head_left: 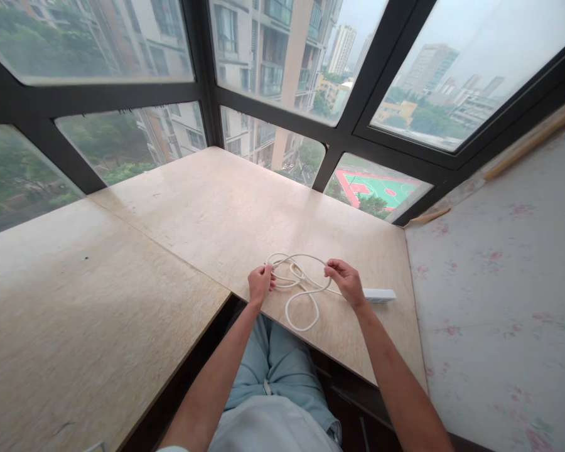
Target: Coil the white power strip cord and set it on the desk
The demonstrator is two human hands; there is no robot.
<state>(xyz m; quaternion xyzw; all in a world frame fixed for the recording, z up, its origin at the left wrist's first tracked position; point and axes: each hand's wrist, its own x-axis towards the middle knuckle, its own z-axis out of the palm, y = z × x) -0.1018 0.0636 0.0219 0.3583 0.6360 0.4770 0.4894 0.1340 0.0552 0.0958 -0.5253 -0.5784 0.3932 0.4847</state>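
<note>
A white power cord (302, 328) lies in loose, tangled loops on the wooden desktop, some of them raised between my two hands. My left hand (261, 284) pinches the cord at the left side of the loops. On the right side, the fingers of my right hand (345, 280) are closed on another stretch of the same cord. Just beyond my right wrist rests a white power strip (380, 295), partly hidden behind that hand. The plug end of the cord cannot be made out.
The pale wooden desktop (179, 220) fills the corner, with a seam across it and a cut-out where I sit. Dark window frames (211, 94) border its far edges. A flower-patterned wall (489, 301) stands close on the right.
</note>
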